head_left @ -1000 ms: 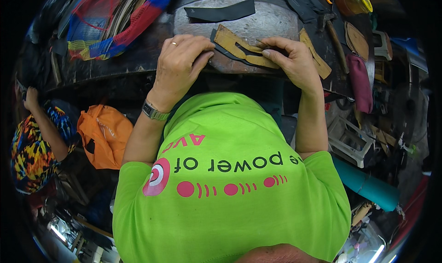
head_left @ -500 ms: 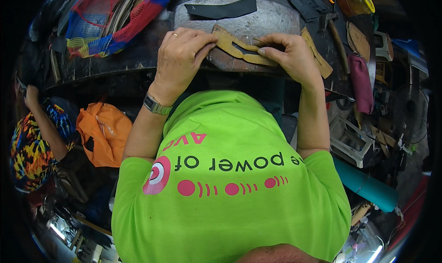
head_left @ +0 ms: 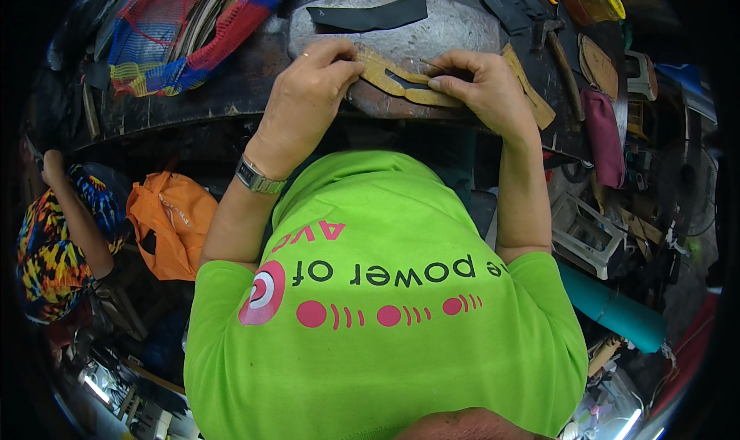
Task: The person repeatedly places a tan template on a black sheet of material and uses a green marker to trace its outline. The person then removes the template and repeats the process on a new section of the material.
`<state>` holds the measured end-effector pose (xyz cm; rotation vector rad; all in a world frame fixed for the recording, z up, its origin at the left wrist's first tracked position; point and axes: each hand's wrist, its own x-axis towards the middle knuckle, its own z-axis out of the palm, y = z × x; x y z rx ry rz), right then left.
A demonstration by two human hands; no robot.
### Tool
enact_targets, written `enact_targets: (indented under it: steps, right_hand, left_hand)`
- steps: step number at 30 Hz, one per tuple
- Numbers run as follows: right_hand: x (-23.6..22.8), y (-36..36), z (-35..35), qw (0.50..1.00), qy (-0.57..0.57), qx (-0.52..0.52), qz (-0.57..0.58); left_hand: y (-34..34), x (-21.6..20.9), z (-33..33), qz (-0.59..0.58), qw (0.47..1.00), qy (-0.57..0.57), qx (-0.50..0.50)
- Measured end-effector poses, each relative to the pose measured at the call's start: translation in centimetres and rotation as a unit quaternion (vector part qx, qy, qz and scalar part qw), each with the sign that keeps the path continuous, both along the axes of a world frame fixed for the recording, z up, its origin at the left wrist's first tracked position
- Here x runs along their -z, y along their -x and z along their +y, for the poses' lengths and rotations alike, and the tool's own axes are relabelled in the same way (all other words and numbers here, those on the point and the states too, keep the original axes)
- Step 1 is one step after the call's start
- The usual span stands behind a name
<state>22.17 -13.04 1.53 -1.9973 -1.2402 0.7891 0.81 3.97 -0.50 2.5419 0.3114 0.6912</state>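
Hands meet at the near edge of a dark worktop (head_left: 231, 109), both on a tan curved leather piece (head_left: 393, 78) that lies across a grey rounded stone slab (head_left: 455, 31). The left hand (head_left: 308, 93) has its grip clenched on the left end of the leather piece, fingers curled over it, a ring on one finger and a metal watch (head_left: 257, 178) at the wrist. The right hand (head_left: 482, 85) pinches the right end of the same piece and presses it to the slab; a thin tool seems to lie under its fingers, too small to tell.

A black strip (head_left: 368, 16) lies on the far part of the slab, apart from the hands. A red and blue mesh bag (head_left: 185, 31) is heaped on the worktop to the left. To the right lie a hammer (head_left: 559, 55), a yellow-lidded jar (head_left: 593, 2) and a maroon pouch (head_left: 603, 136). The person's green shirt (head_left: 385, 301) hides the space below the worktop's edge. On the left, an orange bag (head_left: 171, 224) sits beside another person in a patterned garment (head_left: 46, 255). A teal roll (head_left: 613, 309) lies low on the right.
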Motion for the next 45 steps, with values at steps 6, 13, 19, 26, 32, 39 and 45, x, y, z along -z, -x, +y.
enact_targets:
  steps: [6, 13, 19, 26, 32, 39, 45]
  right_hand:
    - [0.0, -0.1, -0.1, 1.0, 0.005, -0.001, 0.0]
    - [0.2, -0.1, 0.1, 1.0, -0.009, 0.0, 0.011]
    - [-0.1, -0.5, 0.3, 1.0, 0.019, -0.009, 0.012]
    - [0.3, -0.6, 0.4, 1.0, -0.003, -0.007, 0.029]
    - [0.0, -1.4, -0.5, 0.996, -0.018, 0.001, 0.093]
    - [0.2, -1.7, -1.7, 0.999, -0.006, 0.029, 0.035]
    - [-0.3, -1.5, -0.9, 0.999, 0.012, 0.033, 0.015]
  left_hand:
    - [1.1, -0.7, -1.6, 0.038, 0.999, -0.031, 0.023]
    - [1.6, -0.8, -2.5, 0.058, 0.996, -0.05, 0.041]
    - [1.6, -0.2, -3.0, 0.053, 0.996, -0.061, 0.033]
    - [1.6, -0.7, -2.9, 0.078, 0.991, -0.096, 0.045]
    - [1.5, -1.4, -2.5, 0.123, 0.986, -0.104, 0.053]
    - [1.6, -1.7, -2.8, 0.134, 0.984, -0.1, 0.057]
    - [1.7, -2.2, -3.2, 0.16, 0.979, -0.106, 0.067]
